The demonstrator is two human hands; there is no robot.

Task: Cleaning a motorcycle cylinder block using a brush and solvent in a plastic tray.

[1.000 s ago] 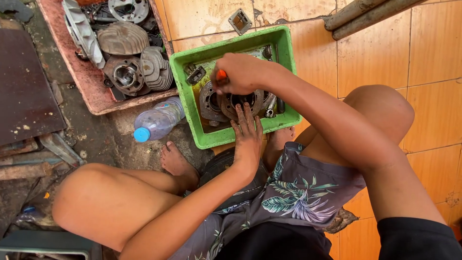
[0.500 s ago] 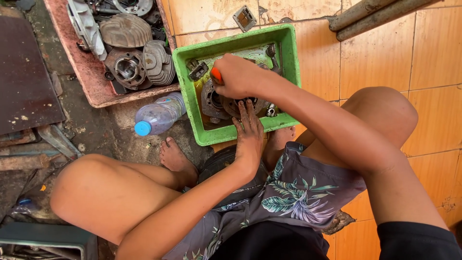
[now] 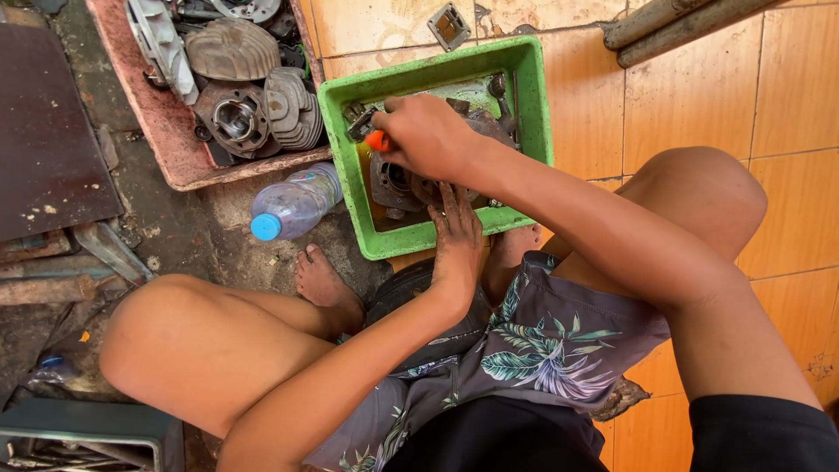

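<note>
right hand (image 3: 426,135) clamped on orange-handled tool (image 3: 377,140) – engine part (image 3: 398,179) just beneath; left hand (image 3: 456,232) flat on it.

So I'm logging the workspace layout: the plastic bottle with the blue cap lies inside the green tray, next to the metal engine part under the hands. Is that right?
Not quite. The plastic bottle with the blue cap lies outside the green tray, on the ground against its left wall. The head view shows this. The metal engine part is inside the tray under the hands, as you said: right hand gripping an orange-handled tool, left hand resting on the part.
</note>
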